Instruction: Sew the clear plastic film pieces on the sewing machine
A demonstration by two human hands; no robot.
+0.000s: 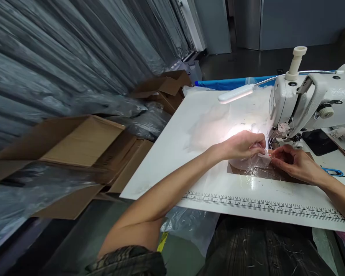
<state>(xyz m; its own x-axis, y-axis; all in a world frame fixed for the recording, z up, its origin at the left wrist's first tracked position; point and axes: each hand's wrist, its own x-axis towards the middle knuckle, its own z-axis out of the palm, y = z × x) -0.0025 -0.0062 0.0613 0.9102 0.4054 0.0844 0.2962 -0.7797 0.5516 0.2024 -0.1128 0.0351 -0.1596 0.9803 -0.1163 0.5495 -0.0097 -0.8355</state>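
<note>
A thin, glossy, see-through sheer piece [257, 161] lies crumpled over a brown rectangular patch [278, 175] set into the smooth white table [172, 153], right under the needle end of the white enamel sewing machine [307, 99].

The left hand [243, 145] comes in from 8 o'clock with a long, nearly straight forearm. Its fingers are curled and narrow, pinching the film's upper edge. The right hand [294, 164] enters from 4 o'clock with its palm down, and its fingertips close on the same edge just beside the left.

A printed ruler strip [261, 207] runs along the table at 6 o'clock. Matte cardboard boxes [83, 142] sit at 9 o'clock.
</note>
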